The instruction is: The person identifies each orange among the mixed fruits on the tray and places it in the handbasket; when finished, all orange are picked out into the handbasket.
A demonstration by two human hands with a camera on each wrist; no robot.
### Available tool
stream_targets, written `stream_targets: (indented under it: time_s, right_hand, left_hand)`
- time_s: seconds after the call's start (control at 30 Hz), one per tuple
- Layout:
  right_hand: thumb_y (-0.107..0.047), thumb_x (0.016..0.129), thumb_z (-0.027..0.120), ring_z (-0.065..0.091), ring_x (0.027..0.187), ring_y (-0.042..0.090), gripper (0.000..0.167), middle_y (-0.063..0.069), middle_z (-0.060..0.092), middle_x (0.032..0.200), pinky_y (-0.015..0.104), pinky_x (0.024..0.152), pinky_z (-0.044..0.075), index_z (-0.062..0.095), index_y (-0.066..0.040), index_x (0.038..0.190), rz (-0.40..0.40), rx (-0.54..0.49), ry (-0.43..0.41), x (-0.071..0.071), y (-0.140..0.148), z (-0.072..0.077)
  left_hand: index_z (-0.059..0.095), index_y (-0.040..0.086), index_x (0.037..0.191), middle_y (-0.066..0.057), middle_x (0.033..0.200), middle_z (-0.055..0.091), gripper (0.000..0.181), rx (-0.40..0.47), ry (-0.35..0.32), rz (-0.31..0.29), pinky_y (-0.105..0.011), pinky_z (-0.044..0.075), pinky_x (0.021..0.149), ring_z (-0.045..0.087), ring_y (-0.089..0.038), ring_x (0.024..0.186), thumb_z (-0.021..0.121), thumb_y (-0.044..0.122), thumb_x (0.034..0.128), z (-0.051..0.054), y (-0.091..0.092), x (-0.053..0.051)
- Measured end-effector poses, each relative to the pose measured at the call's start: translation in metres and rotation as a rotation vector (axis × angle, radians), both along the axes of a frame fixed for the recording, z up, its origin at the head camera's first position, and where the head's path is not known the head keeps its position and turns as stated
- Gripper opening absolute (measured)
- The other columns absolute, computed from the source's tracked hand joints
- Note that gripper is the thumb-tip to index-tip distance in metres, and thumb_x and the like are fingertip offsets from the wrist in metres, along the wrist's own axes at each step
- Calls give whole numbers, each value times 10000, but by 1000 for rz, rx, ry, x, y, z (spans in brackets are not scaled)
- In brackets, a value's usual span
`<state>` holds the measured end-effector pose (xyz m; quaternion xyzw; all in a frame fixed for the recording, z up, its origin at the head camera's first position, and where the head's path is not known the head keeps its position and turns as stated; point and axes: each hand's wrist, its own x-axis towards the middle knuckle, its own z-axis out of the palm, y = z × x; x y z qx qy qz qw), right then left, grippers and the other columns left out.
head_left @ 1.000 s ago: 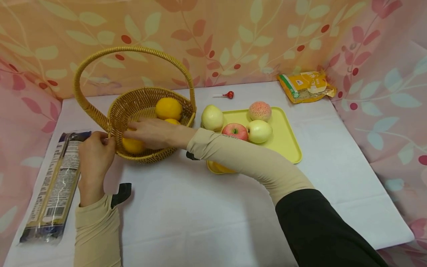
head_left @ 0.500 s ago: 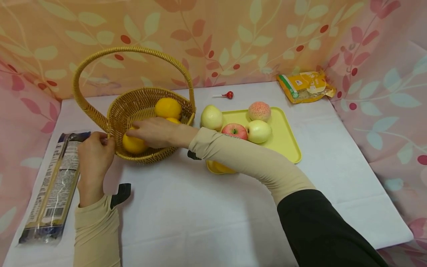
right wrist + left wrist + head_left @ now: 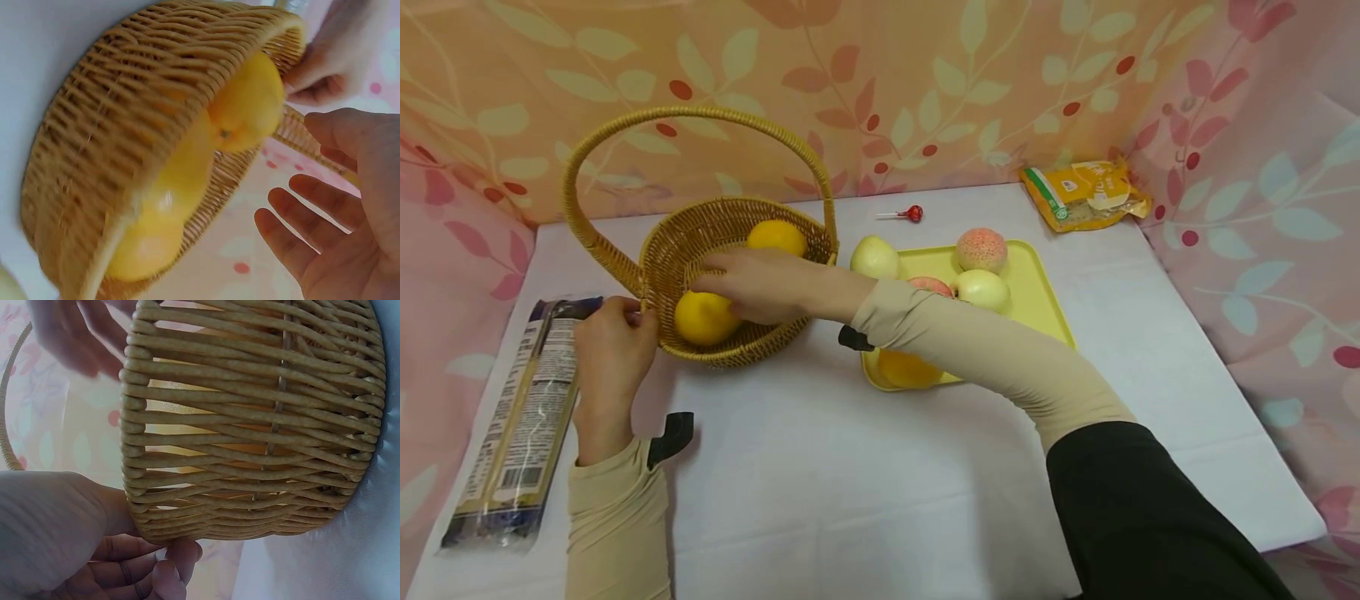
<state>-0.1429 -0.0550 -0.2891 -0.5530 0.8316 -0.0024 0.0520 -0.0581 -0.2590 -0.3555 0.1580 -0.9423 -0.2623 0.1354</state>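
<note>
A wicker basket [image 3: 730,358] with a tall arched handle stands at the left of the table. My left hand [image 3: 613,354] pinches its left rim between thumb and fingers, as the left wrist view confirms. Over the basket hovers my right hand [image 3: 763,283]; in the right wrist view its fingers are spread, apart from the fruit. Inside lie yellow-orange fruits, seemingly oranges: one at the near left [image 3: 703,321] and another at the far right [image 3: 777,237]. Between them, a third orange [image 3: 184,169] shows in the right wrist view but is hidden in the head view.
A yellow tray [image 3: 1037,304] right of the basket bears an apple [image 3: 932,285], pale fruits [image 3: 983,289], a pink bumpy fruit [image 3: 981,250] and a yellow-orange one [image 3: 906,369]. Behind lie a lollipop [image 3: 913,214] and an orange bag [image 3: 1086,196]. A long plastic packet [image 3: 520,417] lies far left.
My right hand has come off the near-left orange and drawn up and to the right, uncovering more of it. The left hand stays at the rim.
</note>
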Motion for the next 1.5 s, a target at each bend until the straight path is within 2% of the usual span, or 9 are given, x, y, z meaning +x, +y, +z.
stream_targets:
  time_s: [0.23, 0.33, 0.53, 0.63, 0.93, 1.1, 1.2, 1.3, 1.5]
  right_hand:
    - [-241, 966, 554, 460, 1369, 226, 482, 49, 447, 1509, 359, 1057, 450, 480, -223, 1442, -24, -105, -16, 6, 53, 16]
    - [-262, 968, 571, 470, 1359, 238, 457, 67, 482, 1482, 382, 1036, 468, 509, -213, 1418, -28, -161, 17, 12, 79, 19]
    - [-229, 938, 628, 529, 1290, 270, 407, 108, 556, 1402, 411, 1034, 468, 574, -133, 1330, -11, -333, 74, 25, 129, 16]
    - [-209, 920, 657, 549, 1255, 282, 412, 119, 573, 1377, 410, 1038, 464, 585, -110, 1313, -10, -388, 86, 30, 147, 13]
    - [-160, 876, 689, 586, 1197, 298, 392, 146, 613, 1312, 426, 981, 498, 621, -92, 1257, -68, -469, 133, 45, 195, -7]
    - [-163, 850, 732, 598, 1158, 294, 442, 159, 609, 1307, 422, 937, 516, 606, -81, 1266, -90, -498, 110, 52, 211, -22]
    - [-163, 836, 748, 581, 1190, 303, 453, 167, 611, 1293, 438, 979, 495, 604, -62, 1254, -84, -510, 91, 55, 217, -32]
    - [-189, 831, 756, 554, 1235, 298, 472, 166, 608, 1297, 461, 1020, 466, 611, -58, 1260, -100, -497, 74, 59, 222, -39]
    - [-266, 848, 734, 531, 1249, 280, 562, 152, 562, 1361, 486, 1048, 435, 555, -103, 1356, -182, -444, 43, 71, 233, -51]
  left_hand:
    - [610, -163, 1141, -350, 953, 652, 402, -4, 9, -6, -213, 338, 507, 618, -456, 775, 521, 184, 958, -2, 1, 0]
    - [613, -162, 1132, -346, 945, 655, 395, -6, 18, -7, -223, 342, 518, 618, -453, 773, 519, 178, 955, 0, 1, 1]
    - [620, -154, 1125, -333, 930, 660, 393, -17, 29, -5, -243, 350, 529, 616, -444, 771, 516, 183, 952, 1, 0, 1]
    - [619, -157, 1123, -336, 931, 657, 395, -19, 35, -1, -261, 348, 536, 610, -453, 776, 516, 183, 951, 1, 0, 1]
    - [626, -150, 1118, -328, 923, 662, 393, -23, 32, -4, -242, 345, 523, 611, -443, 762, 514, 188, 950, -2, 0, 1]
    - [615, -158, 1132, -336, 933, 654, 404, -18, 19, -1, -243, 346, 514, 605, -445, 761, 507, 186, 950, 0, 0, 1]
    - [606, -163, 1146, -342, 937, 649, 412, -10, 7, -3, -227, 342, 501, 605, -441, 751, 504, 185, 951, 1, -1, 1]
    - [602, -163, 1153, -343, 941, 647, 417, 0, -3, -6, -224, 345, 491, 607, -441, 748, 502, 188, 951, -1, -1, 1]
    - [612, -150, 1145, -331, 934, 654, 411, -10, 1, -5, -255, 354, 514, 605, -444, 766, 499, 195, 952, 0, 0, 1]
